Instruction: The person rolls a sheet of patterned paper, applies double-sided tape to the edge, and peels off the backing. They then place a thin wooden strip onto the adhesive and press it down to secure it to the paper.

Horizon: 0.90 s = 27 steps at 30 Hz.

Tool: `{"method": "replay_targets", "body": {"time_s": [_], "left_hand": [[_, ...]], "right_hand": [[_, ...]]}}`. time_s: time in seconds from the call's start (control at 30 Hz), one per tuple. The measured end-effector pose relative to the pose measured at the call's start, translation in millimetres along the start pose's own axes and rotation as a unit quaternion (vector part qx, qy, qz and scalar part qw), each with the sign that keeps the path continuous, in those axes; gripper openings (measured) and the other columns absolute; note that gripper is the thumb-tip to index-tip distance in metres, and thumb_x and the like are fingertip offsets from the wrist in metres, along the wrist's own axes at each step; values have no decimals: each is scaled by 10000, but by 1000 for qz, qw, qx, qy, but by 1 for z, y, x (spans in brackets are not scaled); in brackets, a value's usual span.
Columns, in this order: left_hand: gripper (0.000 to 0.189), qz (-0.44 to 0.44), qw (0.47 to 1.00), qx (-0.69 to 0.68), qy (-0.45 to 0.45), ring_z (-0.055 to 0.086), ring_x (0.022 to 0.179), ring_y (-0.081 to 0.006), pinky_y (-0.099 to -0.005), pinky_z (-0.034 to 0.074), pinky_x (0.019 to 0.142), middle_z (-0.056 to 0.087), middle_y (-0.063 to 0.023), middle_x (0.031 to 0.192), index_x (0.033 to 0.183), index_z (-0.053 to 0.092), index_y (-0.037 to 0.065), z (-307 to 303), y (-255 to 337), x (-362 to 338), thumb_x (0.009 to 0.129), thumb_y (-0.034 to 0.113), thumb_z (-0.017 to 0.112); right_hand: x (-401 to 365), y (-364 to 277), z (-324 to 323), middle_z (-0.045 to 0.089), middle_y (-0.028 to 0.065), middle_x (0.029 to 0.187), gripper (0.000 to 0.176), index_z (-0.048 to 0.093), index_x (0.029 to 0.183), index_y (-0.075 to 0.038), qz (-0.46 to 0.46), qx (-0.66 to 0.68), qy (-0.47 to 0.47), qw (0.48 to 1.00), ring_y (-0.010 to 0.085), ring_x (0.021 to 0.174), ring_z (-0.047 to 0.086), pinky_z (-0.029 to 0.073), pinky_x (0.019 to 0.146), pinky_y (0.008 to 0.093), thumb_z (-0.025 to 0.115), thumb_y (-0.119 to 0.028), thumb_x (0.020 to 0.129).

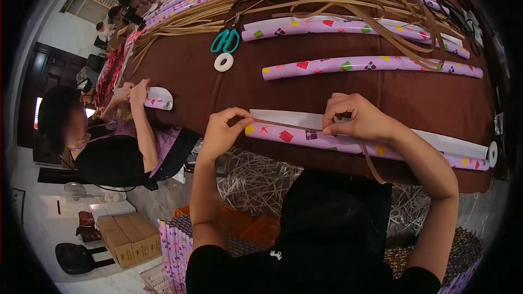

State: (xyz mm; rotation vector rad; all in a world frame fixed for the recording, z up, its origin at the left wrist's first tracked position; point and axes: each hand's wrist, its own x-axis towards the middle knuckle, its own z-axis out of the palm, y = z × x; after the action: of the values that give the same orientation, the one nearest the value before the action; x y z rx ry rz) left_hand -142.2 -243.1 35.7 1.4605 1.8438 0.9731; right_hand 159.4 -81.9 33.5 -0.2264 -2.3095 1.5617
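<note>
A purple roll of patterned wrapping paper [338, 142] lies along the table's near edge, with a white flap of its paper standing up behind it. At the roll's left end, my left hand [224, 132] pinches the paper edge between thumb and fingers. A narrow brown strip [372, 164] runs along the roll and hangs loose over its front. My right hand [357, 117] is closed on this strip near the middle of the roll. Whether my left fingers also grip the strip's end is hidden.
Two more rolls [370, 66] [348, 28] lie farther back. Teal scissors [225, 40] and a white tape ring [223, 61] lie left of them. Another tape ring [492, 154] stands at the right. Brown strips [190, 16] cover the back. A co-worker [120, 149] handles paper at left.
</note>
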Motion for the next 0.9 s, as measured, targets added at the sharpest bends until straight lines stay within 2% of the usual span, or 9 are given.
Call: {"method": "replay_targets", "body": {"time_s": [0.13, 0.2, 0.27, 0.3, 0.37, 0.5, 0.6, 0.8, 0.9], "left_hand": [[108, -11, 1000, 15, -25, 624, 764, -82, -231, 487, 676, 719, -57, 837, 943, 725, -3, -5, -8, 9, 862, 68, 729], [119, -56, 998, -20, -36, 640, 766, -94, -236, 505, 718, 714, -52, 818, 957, 722, -28, -8, -7, 13, 881, 63, 714], [125, -57, 997, 4, -49, 637, 764, -87, -233, 502, 710, 712, -50, 817, 961, 725, -27, -11, -4, 18, 875, 64, 721], [131, -58, 996, 28, -61, 634, 763, -81, -229, 498, 703, 711, -48, 815, 964, 727, -25, -11, -4, 20, 870, 66, 728], [124, -53, 996, 30, -58, 626, 750, -71, -225, 492, 691, 711, -46, 816, 955, 725, -23, -10, -7, 23, 864, 60, 733], [115, -32, 998, 2, -58, 593, 720, -38, -210, 466, 648, 700, -28, 812, 940, 690, -14, -8, -13, 24, 851, 38, 743], [135, -34, 998, -4, -48, 569, 705, -21, -196, 447, 630, 679, -6, 797, 940, 640, -2, -8, -14, 24, 851, 23, 738], [138, -36, 999, 7, -38, 530, 681, -4, -175, 420, 613, 617, 30, 740, 914, 599, 14, -3, -3, 26, 850, 7, 721], [137, -33, 998, 36, -44, 505, 666, 0, -175, 406, 600, 590, 40, 726, 890, 584, 18, -4, 1, 27, 848, -1, 713]], "right_hand": [[-1, -2, 3, 650, 34, 830, 110, 688, 829, -29, 54, 20, 19, 998, 168, 812, 586, 480, 750, 320, 781, -82, 799], [-3, 1, 3, 650, 35, 842, 106, 687, 832, -26, 66, 42, 35, 996, 168, 808, 591, 480, 746, 319, 776, -77, 802], [-1, 9, 4, 633, 30, 841, 98, 717, 915, -46, 1, 46, 31, 998, 127, 784, 584, 474, 741, 276, 756, -59, 826], [-2, 8, 3, 633, 30, 841, 98, 717, 915, -46, 3, 45, 31, 999, 127, 784, 584, 474, 741, 276, 756, -59, 826], [-3, 1, 0, 620, 37, 836, 100, 719, 921, -42, 90, 14, -5, 996, 128, 789, 588, 478, 741, 275, 752, -71, 831], [-3, 3, 1, 603, 39, 825, 93, 718, 913, -43, 72, -18, 2, 997, 126, 781, 583, 476, 734, 275, 748, -79, 833], [-2, 3, 2, 584, 44, 799, 91, 724, 909, -55, 82, -9, 13, 997, 143, 796, 564, 463, 725, 294, 751, -91, 830], [-2, 14, 6, 577, 78, 796, 107, 735, 905, -82, 72, -113, 24, 991, 223, 828, 541, 445, 731, 343, 759, -118, 807], [-1, 15, 6, 595, 85, 797, 103, 726, 884, -94, 54, -146, 32, 987, 270, 827, 567, 468, 761, 380, 755, -156, 806]]}}
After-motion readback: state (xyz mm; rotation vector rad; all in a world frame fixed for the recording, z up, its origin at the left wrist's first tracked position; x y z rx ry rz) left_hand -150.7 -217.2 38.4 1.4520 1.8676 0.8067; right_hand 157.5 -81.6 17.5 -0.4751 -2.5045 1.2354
